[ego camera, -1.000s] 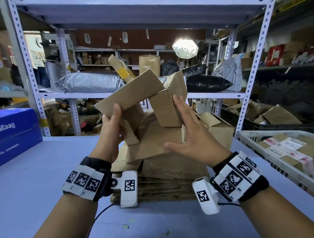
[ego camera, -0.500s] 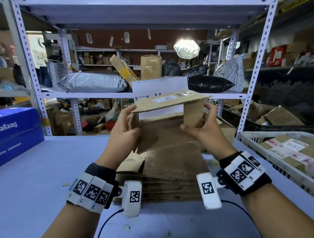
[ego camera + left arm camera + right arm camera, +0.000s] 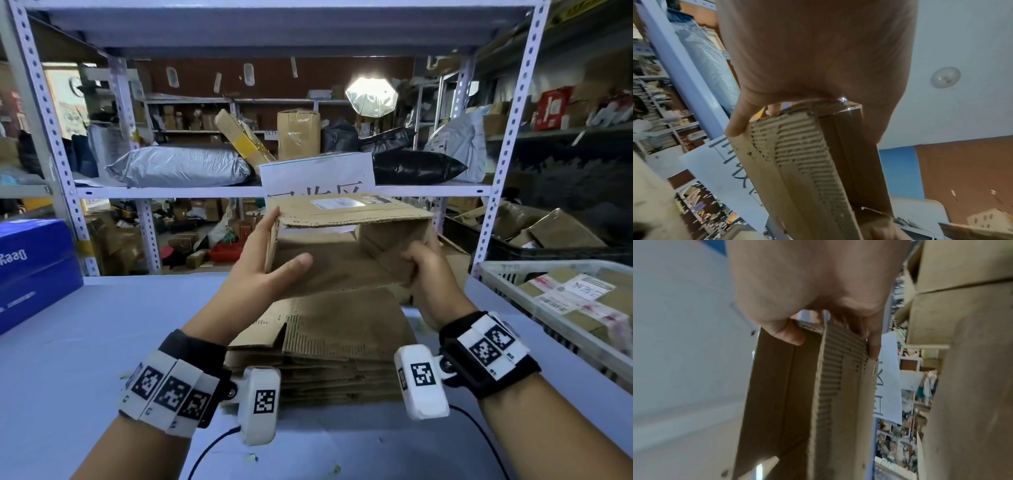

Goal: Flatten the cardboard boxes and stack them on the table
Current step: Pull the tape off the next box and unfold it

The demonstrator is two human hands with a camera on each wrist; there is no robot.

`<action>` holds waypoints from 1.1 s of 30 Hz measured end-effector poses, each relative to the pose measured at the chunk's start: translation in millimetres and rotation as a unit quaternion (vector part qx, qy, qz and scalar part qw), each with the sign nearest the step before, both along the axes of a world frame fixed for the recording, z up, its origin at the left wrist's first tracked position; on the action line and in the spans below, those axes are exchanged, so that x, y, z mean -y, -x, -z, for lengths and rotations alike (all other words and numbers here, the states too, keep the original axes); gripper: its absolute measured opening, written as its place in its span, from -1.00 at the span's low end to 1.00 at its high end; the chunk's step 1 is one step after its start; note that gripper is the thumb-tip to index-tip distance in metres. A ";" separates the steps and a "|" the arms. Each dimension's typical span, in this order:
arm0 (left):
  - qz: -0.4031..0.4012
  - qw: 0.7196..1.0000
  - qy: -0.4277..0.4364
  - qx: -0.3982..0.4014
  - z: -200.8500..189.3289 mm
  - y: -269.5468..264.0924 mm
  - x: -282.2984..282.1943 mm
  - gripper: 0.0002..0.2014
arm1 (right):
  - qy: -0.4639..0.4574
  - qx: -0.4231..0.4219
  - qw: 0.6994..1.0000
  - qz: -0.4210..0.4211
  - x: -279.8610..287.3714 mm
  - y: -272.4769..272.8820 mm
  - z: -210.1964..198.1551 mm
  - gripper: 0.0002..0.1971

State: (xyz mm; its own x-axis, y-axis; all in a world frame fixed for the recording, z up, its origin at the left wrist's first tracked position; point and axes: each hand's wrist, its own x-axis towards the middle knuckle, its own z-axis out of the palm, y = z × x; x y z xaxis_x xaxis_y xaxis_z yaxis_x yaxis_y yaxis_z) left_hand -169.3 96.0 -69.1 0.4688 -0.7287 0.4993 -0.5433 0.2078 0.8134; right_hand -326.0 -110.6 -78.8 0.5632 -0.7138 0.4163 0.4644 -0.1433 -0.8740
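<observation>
Both hands hold a half-collapsed corrugated cardboard box (image 3: 346,246) in the air above the stack of flattened boxes (image 3: 329,346) on the pale blue table (image 3: 85,342). The left hand (image 3: 263,270) grips its left end, thumb across the torn, ribbed front; the right hand (image 3: 424,270) clasps its right end.

Storeroom of grey perforated-steel shelving (image 3: 507,144) stacked with parcels, silver mailer bag (image 3: 181,166), black bags (image 3: 416,167), brown rear wall (image 3: 274,75), bright octagonal lamp (image 3: 371,97), pale blue tabletop (image 3: 85,342), domed ceiling light (image 3: 946,77).
</observation>
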 end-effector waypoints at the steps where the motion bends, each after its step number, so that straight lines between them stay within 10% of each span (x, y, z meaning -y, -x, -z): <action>1: 0.002 1.000 0.001 -0.008 2.1 -2.8 -1.9 -0.06 | -0.045 0.013 0.998 -0.037 0.2 2.5 2.2 -0.79; 8: -0.084 0.976 -0.138 0.144 23.1 -25.8 -5.8 -0.29 | -0.223 0.115 0.895 -0.369 16.1 12.8 14.1 -0.14; 13: -0.150 0.962 -0.145 0.178 24.6 -36.7 0.5 -0.82 | -0.212 0.017 0.956 -0.201 19.8 7.2 20.2 -0.44; 20: -0.141 0.948 -0.215 0.186 7.4 -71.4 -1.2 -0.60 | -0.131 -0.167 0.973 -0.092 20.0 12.0 20.6 -0.69; 29: -0.088 0.850 -0.462 0.236 37.8 -81.3 11.3 -0.52 | 0.138 -0.435 0.888 0.053 16.2 8.7 46.0 -0.81; 33: -0.038 0.809 -0.536 0.238 37.5 -75.9 10.5 -0.07 | 0.119 -0.471 0.873 -0.038 22.2 5.5 59.4 -0.31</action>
State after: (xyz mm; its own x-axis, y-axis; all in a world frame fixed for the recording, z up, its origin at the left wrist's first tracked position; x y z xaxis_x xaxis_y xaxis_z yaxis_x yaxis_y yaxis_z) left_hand -93.3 85.5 -106.6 0.4728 -0.8409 -0.2633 -0.8261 -0.5270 0.1996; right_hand -331.5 -132.8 -138.2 0.7778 -0.6155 -0.1272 -0.4291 -0.3722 -0.8230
